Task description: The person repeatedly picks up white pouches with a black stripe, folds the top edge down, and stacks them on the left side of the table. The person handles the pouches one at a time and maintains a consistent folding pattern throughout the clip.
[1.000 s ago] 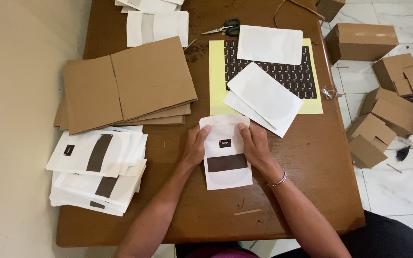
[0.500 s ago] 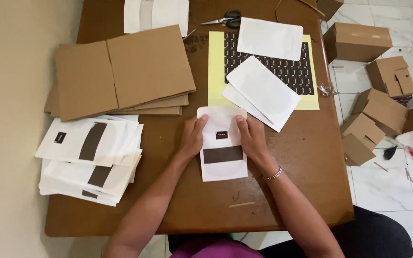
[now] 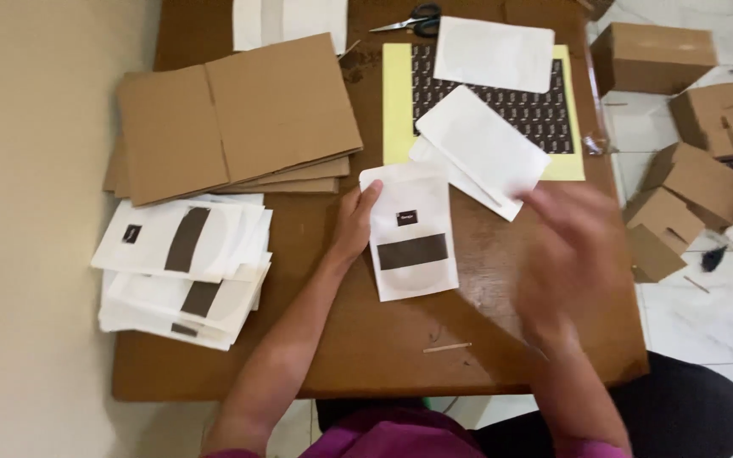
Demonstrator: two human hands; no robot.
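A white paper pouch (image 3: 411,232) with a dark window strip and a small black label lies flat on the brown table (image 3: 366,365). My left hand (image 3: 355,222) rests on the pouch's left edge, thumb on its top corner. My right hand (image 3: 563,259) is blurred in motion, lifted off the pouch to its right, fingers apart and holding nothing. Beyond the pouch sit plain white pouches (image 3: 484,144) and a yellow sheet (image 3: 396,102) carrying rows of black stickers (image 3: 536,106).
A stack of finished white pouches (image 3: 184,267) lies at the left. Flat cardboard sheets (image 3: 231,119) sit behind them. Scissors (image 3: 413,19) lie at the far edge. Several small cardboard boxes (image 3: 689,170) stand on the tiled floor at right. A thin stick (image 3: 447,348) lies near the front edge.
My right hand has left the pouch and swung out to the right. My left hand stays on the pouch's left edge. The view has shifted slightly.
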